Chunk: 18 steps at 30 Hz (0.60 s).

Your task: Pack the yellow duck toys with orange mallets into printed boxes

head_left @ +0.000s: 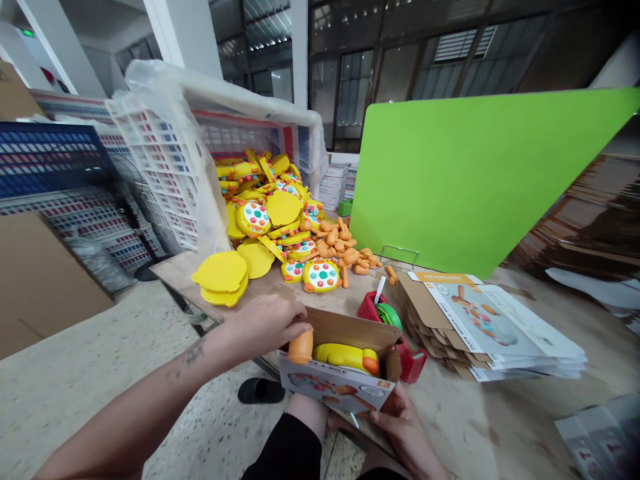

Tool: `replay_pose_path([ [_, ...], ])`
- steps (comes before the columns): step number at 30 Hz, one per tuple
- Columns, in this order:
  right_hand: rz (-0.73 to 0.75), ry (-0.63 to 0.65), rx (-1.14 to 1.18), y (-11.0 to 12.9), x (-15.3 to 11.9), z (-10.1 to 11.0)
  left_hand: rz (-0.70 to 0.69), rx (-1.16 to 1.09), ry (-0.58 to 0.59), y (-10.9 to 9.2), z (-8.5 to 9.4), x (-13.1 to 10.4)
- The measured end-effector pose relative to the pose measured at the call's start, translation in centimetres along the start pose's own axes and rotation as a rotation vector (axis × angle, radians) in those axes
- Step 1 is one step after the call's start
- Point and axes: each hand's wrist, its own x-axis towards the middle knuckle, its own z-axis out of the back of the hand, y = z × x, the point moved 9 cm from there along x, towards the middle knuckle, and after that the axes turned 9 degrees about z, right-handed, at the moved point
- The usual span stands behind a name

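I see soft, moderate light on the bench [445, 427] around the hands; windows [355, 87] beyond them look dim, and the right edge is stretched and blurred.

The open, printed cardboard box [333, 390] tilts at six o'clock; a yellow toy [343, 357] lies inside, an orange mallet [301, 347] at the toy's nine o'clock.

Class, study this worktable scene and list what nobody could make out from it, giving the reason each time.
All in the head view:
- Underside of the yellow toy in the open box: hidden by the box's front wall.
- Part of the box's printed title: covered by the orange piece in the left hand.
- Some right-hand fingers: behind the box.
- Grey printed packaging, lower right: blurred, cut off by the picture's edge.
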Motion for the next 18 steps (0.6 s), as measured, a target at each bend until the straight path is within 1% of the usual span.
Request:
replay_pose_path([
  [1, 0.005, -0.009, -0.006, 0.0, 0.0, 0.1, 0.037, 0.017, -0.059, 0.5, 0.2, 0.0],
  [4, 0.009, -0.012, -0.026, -0.1, 0.0, 0.4, 0.129, 0.011, -0.183, 2.4, 0.2, -0.5],
  [6, 0.003, -0.004, -0.035, -0.1, -0.1, 0.6, 0.161, -0.133, -0.272, 4.0, -0.2, -1.3],
  [7, 0.001, -0.007, -0.036, -0.1, -0.1, 0.6, 0.162, -0.269, -0.285, 4.7, -0.9, -1.6],
  [8, -0.001, -0.014, -0.036, -0.1, -0.2, 0.7, 0.151, -0.433, -0.265, 5.3, -1.9, -2.0],
  [10, -0.005, -0.034, -0.032, -0.1, -0.2, 0.8, 0.121, -0.752, -0.114, 5.8, -5.0, -2.4],
  [11, -0.005, -0.044, -0.031, -0.1, -0.2, 0.9, 0.116, -0.872, -0.044, 5.7, -6.4, -2.6],
  [12, -0.006, -0.051, -0.035, -0.2, -0.2, 0.9, 0.124, -0.962, -0.003, 5.7, -7.7, -2.8],
  [14, -0.015, -0.050, -0.065, -0.3, -0.3, 0.9, 0.160, -1.056, -0.002, 5.8, -9.3, -2.9],
  [16, 0.004, -0.056, -0.143, 0.1, -0.5, 0.9, 0.199, -1.086, -0.062, 6.1, -10.0, -3.0],
  [17, 0.053, -0.082, -0.215, 1.0, -0.6, 1.0, 0.212, -1.091, -0.090, 6.2, -10.2, -2.9],
  [18, 0.141, -0.124, -0.318, 2.6, -0.9, 1.1, 0.221, -1.094, -0.112, 6.2, -10.3, -2.9],
])
